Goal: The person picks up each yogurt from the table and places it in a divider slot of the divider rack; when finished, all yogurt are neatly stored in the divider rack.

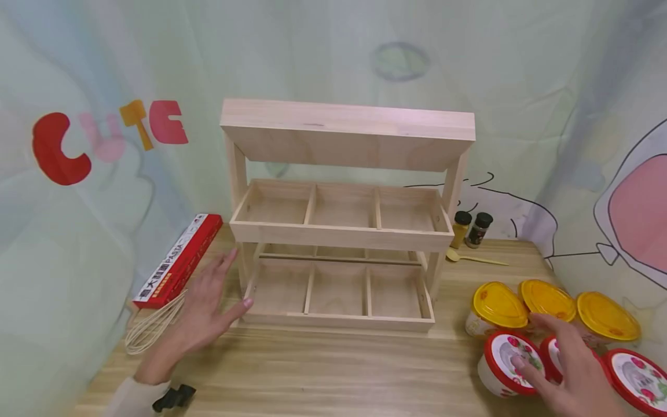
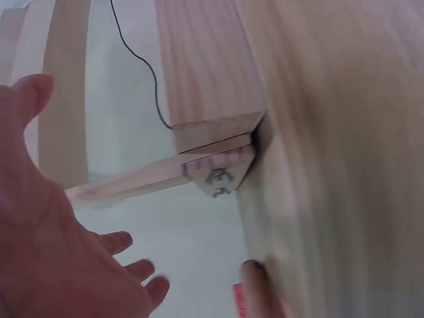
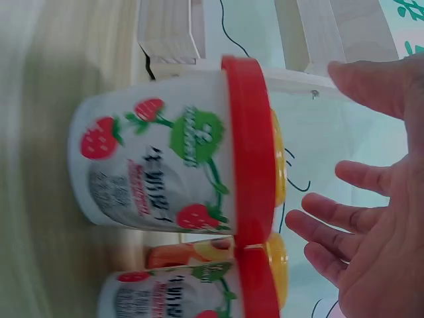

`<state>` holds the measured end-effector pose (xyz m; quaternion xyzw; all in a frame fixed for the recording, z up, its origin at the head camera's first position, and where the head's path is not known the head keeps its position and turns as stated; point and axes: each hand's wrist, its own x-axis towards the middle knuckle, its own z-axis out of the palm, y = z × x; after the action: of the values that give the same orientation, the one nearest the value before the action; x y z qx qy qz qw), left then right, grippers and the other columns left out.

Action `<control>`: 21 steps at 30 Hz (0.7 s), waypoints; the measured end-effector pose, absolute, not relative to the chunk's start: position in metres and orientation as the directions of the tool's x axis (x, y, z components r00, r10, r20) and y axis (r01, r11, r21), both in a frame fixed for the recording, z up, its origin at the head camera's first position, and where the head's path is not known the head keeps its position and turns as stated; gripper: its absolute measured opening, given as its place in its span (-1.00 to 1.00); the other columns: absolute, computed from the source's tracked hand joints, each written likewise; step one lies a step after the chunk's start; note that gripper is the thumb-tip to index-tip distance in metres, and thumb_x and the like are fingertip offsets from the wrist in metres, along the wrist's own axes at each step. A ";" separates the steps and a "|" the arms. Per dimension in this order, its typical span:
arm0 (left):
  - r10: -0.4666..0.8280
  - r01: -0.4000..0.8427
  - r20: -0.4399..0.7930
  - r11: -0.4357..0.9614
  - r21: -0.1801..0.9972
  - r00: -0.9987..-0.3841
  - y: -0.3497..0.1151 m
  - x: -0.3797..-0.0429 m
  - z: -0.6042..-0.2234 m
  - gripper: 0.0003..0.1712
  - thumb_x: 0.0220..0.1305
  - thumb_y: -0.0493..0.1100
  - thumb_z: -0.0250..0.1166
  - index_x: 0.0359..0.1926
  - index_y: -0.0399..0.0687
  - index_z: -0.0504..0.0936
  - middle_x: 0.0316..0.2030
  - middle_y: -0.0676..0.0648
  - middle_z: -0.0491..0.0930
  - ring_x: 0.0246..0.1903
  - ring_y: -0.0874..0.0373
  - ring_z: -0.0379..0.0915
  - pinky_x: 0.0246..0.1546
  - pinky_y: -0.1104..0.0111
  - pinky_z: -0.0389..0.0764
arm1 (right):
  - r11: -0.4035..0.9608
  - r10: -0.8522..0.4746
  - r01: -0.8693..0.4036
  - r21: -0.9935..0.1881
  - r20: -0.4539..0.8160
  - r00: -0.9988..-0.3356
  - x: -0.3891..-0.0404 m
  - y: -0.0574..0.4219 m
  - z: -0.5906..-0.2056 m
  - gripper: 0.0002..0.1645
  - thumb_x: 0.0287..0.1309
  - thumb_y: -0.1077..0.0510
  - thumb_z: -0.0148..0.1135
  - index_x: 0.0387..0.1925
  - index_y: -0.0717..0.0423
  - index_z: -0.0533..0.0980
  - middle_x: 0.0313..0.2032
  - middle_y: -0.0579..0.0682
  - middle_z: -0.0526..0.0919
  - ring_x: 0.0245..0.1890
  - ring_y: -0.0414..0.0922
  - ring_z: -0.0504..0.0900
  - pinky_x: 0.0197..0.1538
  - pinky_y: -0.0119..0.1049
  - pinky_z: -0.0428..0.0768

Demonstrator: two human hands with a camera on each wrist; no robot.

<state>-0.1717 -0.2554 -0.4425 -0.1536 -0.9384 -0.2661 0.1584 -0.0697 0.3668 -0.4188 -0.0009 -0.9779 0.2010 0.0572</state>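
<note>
A pale wooden shelf rack (image 1: 341, 234) stands mid-table, with two divided trays under a flat top board. My left hand (image 1: 205, 307) hovers at the rack's lower left corner, fingers spread and nothing in them. In the left wrist view a wooden post (image 2: 209, 59) and a bolted joint show beyond that hand. Over the tubs at the right is my right hand (image 1: 575, 370), fingers apart and holding nothing. Nearest to it are red-lidded tubs with strawberry prints, one a white tub (image 3: 159, 156) standing upright. Behind them sit yellow-lidded tubs (image 1: 500, 304).
Left of the rack lie a red pasta box (image 1: 179, 260) and a looped bundle of pale cord (image 1: 153, 324). Two black-capped spice jars (image 1: 478, 230) stand behind a small wooden spoon (image 1: 476, 258) on the right. Printed curtains enclose the table's back and sides.
</note>
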 end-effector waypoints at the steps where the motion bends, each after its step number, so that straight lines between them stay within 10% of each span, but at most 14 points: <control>1: 0.215 0.386 0.377 0.794 0.471 -0.901 -0.256 -0.173 -0.445 0.26 0.28 0.02 0.47 0.77 0.21 -0.16 0.63 -0.44 0.09 0.56 -0.57 0.00 0.34 -0.63 0.09 | 0.919 0.024 -0.016 -0.394 0.096 -0.995 -0.069 0.366 -0.421 0.21 0.21 -0.31 0.51 0.58 0.22 0.14 0.38 0.38 0.39 0.21 0.36 0.42 0.10 0.60 0.49; 10: 0.244 0.368 0.279 0.690 0.623 -0.929 -0.258 -0.180 -0.461 0.30 0.40 -0.12 0.45 0.77 0.22 -0.33 0.68 -0.46 0.01 0.56 -0.60 0.10 0.39 -0.53 0.27 | 0.932 -0.006 -0.022 -0.361 0.045 -0.999 -0.065 0.363 -0.440 0.00 0.13 -0.33 0.57 0.37 0.19 0.44 0.38 0.37 0.43 0.23 0.41 0.46 0.15 0.61 0.46; 21: 0.285 0.374 0.246 0.625 0.685 -0.926 -0.260 -0.185 -0.477 0.26 0.49 -0.22 0.33 0.75 0.27 -0.45 0.36 -0.57 0.48 0.22 -0.44 0.62 0.16 -0.43 0.58 | 0.947 -0.014 -0.023 -0.322 0.030 -0.999 -0.064 0.362 -0.448 0.09 -0.09 -0.40 0.67 0.32 0.15 0.52 0.39 0.30 0.38 0.23 0.42 0.42 0.16 0.61 0.40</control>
<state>-0.1847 -0.2601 -0.4770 -0.1831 -0.8995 -0.3925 0.0570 -0.0644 0.3619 -0.4476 0.0094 -0.9865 0.1631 0.0137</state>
